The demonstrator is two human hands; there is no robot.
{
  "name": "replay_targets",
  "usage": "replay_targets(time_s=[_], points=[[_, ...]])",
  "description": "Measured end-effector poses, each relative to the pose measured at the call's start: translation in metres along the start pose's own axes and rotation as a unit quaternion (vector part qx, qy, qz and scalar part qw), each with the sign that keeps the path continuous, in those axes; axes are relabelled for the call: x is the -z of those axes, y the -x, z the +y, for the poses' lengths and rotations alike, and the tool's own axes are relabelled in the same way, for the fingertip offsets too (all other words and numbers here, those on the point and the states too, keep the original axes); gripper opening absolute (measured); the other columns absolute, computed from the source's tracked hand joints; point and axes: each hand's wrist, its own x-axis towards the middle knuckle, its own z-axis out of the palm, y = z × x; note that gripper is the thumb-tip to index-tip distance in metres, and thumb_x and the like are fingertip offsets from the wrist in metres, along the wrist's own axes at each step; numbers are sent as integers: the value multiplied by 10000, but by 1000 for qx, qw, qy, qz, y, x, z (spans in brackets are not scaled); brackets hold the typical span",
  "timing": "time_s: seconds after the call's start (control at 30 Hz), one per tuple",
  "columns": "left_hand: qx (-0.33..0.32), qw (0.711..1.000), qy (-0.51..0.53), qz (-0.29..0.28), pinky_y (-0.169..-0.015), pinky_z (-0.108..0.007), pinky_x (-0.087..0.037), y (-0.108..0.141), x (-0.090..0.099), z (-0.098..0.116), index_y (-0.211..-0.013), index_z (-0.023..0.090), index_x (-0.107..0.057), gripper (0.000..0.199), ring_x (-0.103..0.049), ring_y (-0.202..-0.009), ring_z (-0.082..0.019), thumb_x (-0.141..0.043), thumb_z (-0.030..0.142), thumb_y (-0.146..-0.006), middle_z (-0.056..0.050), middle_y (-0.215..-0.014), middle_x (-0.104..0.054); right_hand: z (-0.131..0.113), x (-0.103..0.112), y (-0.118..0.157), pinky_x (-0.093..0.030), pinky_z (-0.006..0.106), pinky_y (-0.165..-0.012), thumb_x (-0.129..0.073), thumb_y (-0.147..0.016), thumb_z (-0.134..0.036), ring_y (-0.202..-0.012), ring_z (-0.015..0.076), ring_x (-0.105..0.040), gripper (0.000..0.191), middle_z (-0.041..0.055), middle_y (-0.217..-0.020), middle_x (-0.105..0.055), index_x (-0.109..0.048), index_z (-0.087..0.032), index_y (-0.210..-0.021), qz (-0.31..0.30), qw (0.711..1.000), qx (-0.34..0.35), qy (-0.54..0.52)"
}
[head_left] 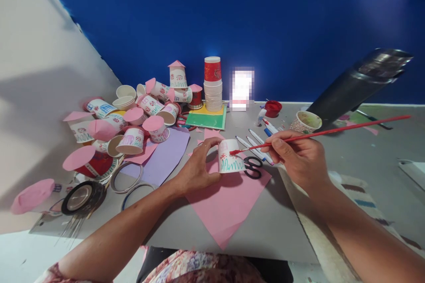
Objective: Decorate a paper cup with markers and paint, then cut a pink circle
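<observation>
Upside down over a pink paper sheet (226, 212) is a white paper cup (229, 159), with green zigzag strokes, red dabs and a pink window drawn on it. My left hand (199, 168) grips this cup from its left side. Between the thumb and fingers of my right hand (295, 159) is a long red paintbrush (345, 128), whose red-tipped bristles meet the cup's wall. Black-handled scissors (254, 168) lie just right of the cup, blades hidden. Several white markers (255, 148) rest behind the scissors.
Decorated cups with pink paper tops (133, 141) crowd the left side. A tall cup stack (213, 93) stands on a green-and-yellow packet (207, 119). At right are a patterned cup (307, 123) and a dark cylinder (352, 84). Tape rolls (79, 199) lie front left.
</observation>
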Motion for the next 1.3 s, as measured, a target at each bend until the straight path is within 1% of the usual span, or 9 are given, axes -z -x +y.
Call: replay_targets(time_s=[0.07, 0.2, 0.33, 0.5, 0.67, 1.0, 1.13, 1.3], points=[[3, 1000, 0, 0, -1187, -530, -431, 0, 0, 0, -1348, 271, -469, 715, -542, -1359, -318, -700, 105, -692, -99, -1427, -566, 0, 0, 0, -441, 277, -482, -757, -915, -454, -513, 129, -555, 230, 24, -720, -742, -755, -234, -846, -3, 1000, 2, 3], [1, 1000, -8, -1, -1201, -528, -413, 0, -1, -2, -1354, 263, -465, 717, -527, -1378, -324, -701, 108, -694, -105, -1452, -549, -1, -1, 1, -458, 267, -494, -756, -921, -437, -526, 124, -568, 216, 26, -727, -746, -758, -232, -856, -4, 1000, 12, -7], [3, 1000, -11, -3, -1184, -524, -425, -1, -1, -1, -1355, 254, -462, 708, -535, -1359, -317, -696, 119, -700, -103, -1430, -565, -2, -2, 0, -460, 249, -479, -762, -913, -460, -515, 115, -573, 247, 27, -715, -743, -764, -223, -843, -9, 1000, 11, 15], [9, 1000, -4, -4, -1176, -517, -435, 0, 0, 0, -1352, 252, -462, 706, -533, -1365, -314, -692, 126, -697, -104, -1432, -566, -4, 0, 0, -471, 237, -493, -748, -934, -423, -525, 106, -583, 216, 20, -723, -746, -763, -227, -846, -13, 1000, 25, 5], [15, 1000, 1, -2, -1173, -523, -440, 1, -1, -2, -1364, 261, -455, 715, -526, -1380, -316, -680, 130, -698, -97, -1436, -567, -5, 1, 1, -471, 234, -492, -742, -942, -403, -512, 102, -577, 206, 15, -685, -735, -770, -222, -847, -18, 999, 30, 23], [5, 1000, 19, 5, -1176, -495, -440, 0, 0, -3, -1351, 248, -463, 706, -542, -1363, -297, -691, 128, -694, -97, -1417, -578, -4, 8, -3, -466, 258, -496, -772, -918, -410, -530, 117, -582, 186, 28, -732, -754, -781, -229, -876, -3, 999, 32, -25], [12, 1000, 9, -3, -1185, -509, -425, 0, -1, -3, -1361, 253, -467, 719, -532, -1368, -303, -697, 117, -693, -98, -1448, -558, -2, 6, -2, -464, 249, -493, -759, -929, -411, -525, 111, -580, 193, 20, -716, -745, -773, -229, -867, 0, 999, 31, -14], [-3, 1000, 8, 0, -1190, -494, -425, -1, -1, -4, -1359, 255, -464, 718, -539, -1368, -300, -704, 113, -697, -91, -1439, -566, -1, 2, -1, -462, 243, -493, -735, -947, -406, -518, 103, -571, 197, 7, -702, -735, -769, -234, -857, -11, 1000, 26, 9]])
